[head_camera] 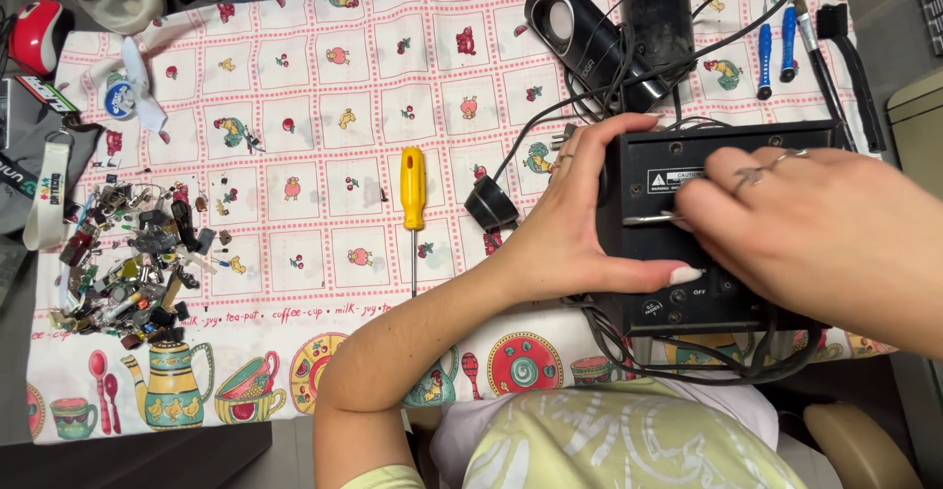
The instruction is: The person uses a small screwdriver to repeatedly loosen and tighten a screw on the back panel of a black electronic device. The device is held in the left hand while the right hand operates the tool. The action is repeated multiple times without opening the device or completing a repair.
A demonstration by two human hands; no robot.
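Left hand (565, 229) spread open, clasping the side of a black speaker box (712, 224) near the bench's front edge, right hand (815, 229) pinching a thin metal tool (648, 219) against its back panel, yellow-handled screwdriver (414, 204) lying apart on the patterned cloth (324, 86), small electronic parts (133, 258) heaped far left.

yellow screwdriver (414, 194) mid-cloth | small parts heap (133, 258) left edge | blue screwdrivers (775, 47) top-right corner | black speakers (614, 18) top edge

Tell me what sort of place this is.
Probably a home table used as a makeshift electronics repair bench. A printed kitchen tablecloth covers it, with a yellow-handled screwdriver and a heap of small electronic parts lying on it. The left hand steadies a black box while the right hand works a slim metal tool against it.
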